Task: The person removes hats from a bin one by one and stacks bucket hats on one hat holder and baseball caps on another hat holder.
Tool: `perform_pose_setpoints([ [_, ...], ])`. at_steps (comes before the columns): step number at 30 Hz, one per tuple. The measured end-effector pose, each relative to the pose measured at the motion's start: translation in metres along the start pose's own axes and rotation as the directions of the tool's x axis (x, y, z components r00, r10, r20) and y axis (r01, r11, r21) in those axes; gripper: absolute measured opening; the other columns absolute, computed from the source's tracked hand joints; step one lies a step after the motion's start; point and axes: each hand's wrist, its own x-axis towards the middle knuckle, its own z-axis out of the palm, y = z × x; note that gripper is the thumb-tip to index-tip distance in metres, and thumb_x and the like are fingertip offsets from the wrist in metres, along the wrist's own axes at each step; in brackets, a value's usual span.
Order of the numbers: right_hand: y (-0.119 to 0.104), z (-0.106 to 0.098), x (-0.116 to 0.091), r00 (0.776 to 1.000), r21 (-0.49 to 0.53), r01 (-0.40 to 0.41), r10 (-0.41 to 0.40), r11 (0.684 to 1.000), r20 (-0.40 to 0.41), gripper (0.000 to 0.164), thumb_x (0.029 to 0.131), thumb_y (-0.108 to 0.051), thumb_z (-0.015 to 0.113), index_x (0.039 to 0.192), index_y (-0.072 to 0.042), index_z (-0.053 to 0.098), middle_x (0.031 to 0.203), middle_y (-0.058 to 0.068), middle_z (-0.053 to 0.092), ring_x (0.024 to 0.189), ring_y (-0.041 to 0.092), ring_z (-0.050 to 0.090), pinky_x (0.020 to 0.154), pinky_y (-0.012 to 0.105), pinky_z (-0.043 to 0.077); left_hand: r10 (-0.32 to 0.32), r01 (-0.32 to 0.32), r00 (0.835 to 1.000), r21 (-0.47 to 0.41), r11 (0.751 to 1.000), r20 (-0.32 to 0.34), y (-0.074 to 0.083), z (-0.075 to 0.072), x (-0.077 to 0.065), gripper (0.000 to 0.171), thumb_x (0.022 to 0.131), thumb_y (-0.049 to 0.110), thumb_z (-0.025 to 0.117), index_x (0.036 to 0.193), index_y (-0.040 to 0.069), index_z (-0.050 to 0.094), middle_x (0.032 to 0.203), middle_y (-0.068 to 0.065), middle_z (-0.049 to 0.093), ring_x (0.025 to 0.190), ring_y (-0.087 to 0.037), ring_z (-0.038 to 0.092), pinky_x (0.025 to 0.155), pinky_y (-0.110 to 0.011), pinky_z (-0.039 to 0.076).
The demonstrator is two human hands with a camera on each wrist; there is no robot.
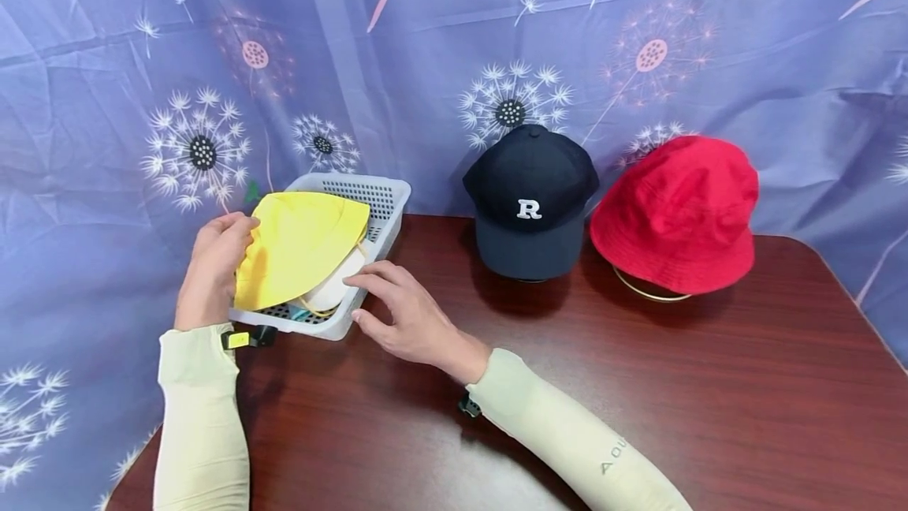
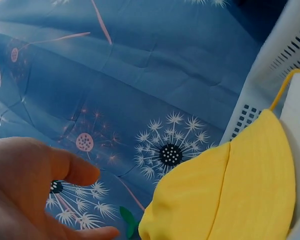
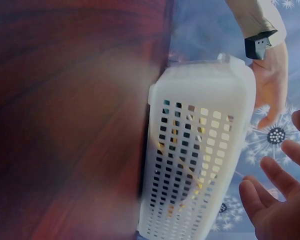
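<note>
A yellow brimmed hat (image 1: 301, 247) lies in a white perforated plastic basket (image 1: 397, 207), with a thin yellow cord (image 2: 282, 90) at its edge. Beside the hat's left side is my left hand (image 1: 216, 262); the left wrist view shows its thumb and fingers apart from the yellow cloth. My right hand (image 1: 404, 314) hovers at the basket's near right side, fingers spread and loosely bent, with nothing held. Between that hand and the yellow hat, a white item (image 1: 336, 282) shows inside the basket, partly covered by the hat.
A navy cap (image 1: 532, 180) with a white R stands at the back of the dark wooden table (image 1: 638, 400). To its right a red bucket hat (image 1: 681, 211) sits on a stand with a gold-coloured ring (image 1: 649, 290). A blue dandelion-print cloth (image 1: 426, 93) hangs behind.
</note>
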Motion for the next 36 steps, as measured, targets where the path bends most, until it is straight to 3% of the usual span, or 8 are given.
perform_pose_setpoints([
  [2,0.000,0.004,0.001,1.000,-0.009,0.002,-0.002,1.000,0.007,0.042,0.096,-0.012,0.076,0.137,-0.009,0.069,0.133,0.006,0.063,0.125,0.020,0.057,0.112,0.028,0.043,0.010,-0.011,1.000,0.013,1.000,0.019,-0.001,0.000,0.000,0.078,0.107,0.040,0.049,0.169,0.005,0.019,0.174,-0.016,0.022,0.156,-0.035,0.030,0.127,-0.049,0.026],
  [6,-0.001,0.010,0.001,1.000,-0.025,-0.005,0.006,1.000,0.024,0.042,0.097,-0.012,0.075,0.138,-0.010,0.068,0.137,0.007,0.062,0.127,0.022,0.055,0.113,0.031,0.042,0.027,-0.030,0.998,0.043,0.999,0.051,-0.003,0.000,-0.001,0.080,0.108,0.041,0.047,0.170,0.004,0.013,0.174,-0.019,0.019,0.158,-0.039,0.025,0.128,-0.054,0.021],
  [14,0.001,0.017,-0.001,0.998,-0.042,-0.022,0.024,0.999,0.052,0.039,0.098,-0.013,0.074,0.136,-0.012,0.070,0.138,0.007,0.062,0.130,0.023,0.054,0.115,0.032,0.041,0.055,-0.064,0.996,0.121,0.991,0.073,-0.003,0.004,-0.002,0.079,0.108,0.043,0.046,0.169,0.003,0.014,0.171,-0.023,0.023,0.156,-0.042,0.026,0.127,-0.058,0.021],
  [24,0.005,0.022,0.000,0.995,-0.053,0.012,-0.006,0.999,0.097,0.030,0.096,-0.010,0.075,0.126,-0.008,0.075,0.137,0.011,0.063,0.134,0.027,0.051,0.117,0.035,0.038,0.025,-0.040,0.994,0.153,0.987,0.103,-0.004,0.001,0.000,0.079,0.108,0.046,0.046,0.168,0.000,0.021,0.173,-0.021,0.019,0.154,-0.041,0.024,0.126,-0.058,0.024],
  [27,0.006,0.023,-0.001,0.995,-0.043,0.017,-0.012,0.999,0.095,0.031,0.095,-0.008,0.075,0.126,-0.007,0.074,0.137,0.012,0.062,0.134,0.027,0.050,0.118,0.036,0.037,0.032,-0.047,0.998,0.261,0.964,0.058,-0.005,0.000,0.000,0.081,0.107,0.046,0.047,0.168,0.000,0.019,0.171,-0.028,0.013,0.155,-0.048,0.014,0.125,-0.064,0.020],
  [31,0.006,0.023,-0.001,0.997,-0.041,0.020,-0.016,0.999,0.080,0.029,0.096,-0.008,0.074,0.125,-0.006,0.074,0.136,0.013,0.062,0.134,0.028,0.050,0.118,0.037,0.037,-0.006,-0.003,1.000,0.370,0.929,0.023,-0.004,-0.004,-0.002,0.088,0.105,0.049,0.048,0.169,0.003,0.009,0.169,-0.035,0.000,0.154,-0.056,0.003,0.123,-0.070,0.016],
  [34,0.005,0.025,-0.001,0.998,-0.040,0.007,-0.004,0.999,0.070,0.027,0.097,-0.009,0.074,0.123,-0.006,0.075,0.135,0.013,0.063,0.132,0.029,0.050,0.117,0.037,0.038,-0.053,0.023,0.996,0.346,0.938,0.075,-0.006,-0.006,-0.003,0.093,0.106,0.050,0.046,0.168,-0.001,-0.001,0.172,-0.032,0.000,0.156,-0.051,0.012,0.125,-0.066,0.019],
  [36,0.003,0.027,-0.001,0.998,-0.043,-0.006,0.009,0.999,0.061,0.025,0.097,-0.012,0.075,0.122,-0.007,0.075,0.134,0.013,0.063,0.131,0.029,0.050,0.116,0.038,0.039,-0.071,0.031,0.992,0.336,0.941,0.106,-0.008,-0.007,-0.005,0.092,0.106,0.050,0.045,0.166,-0.006,0.003,0.171,-0.031,0.011,0.150,-0.048,0.026,0.124,-0.061,0.028],
])
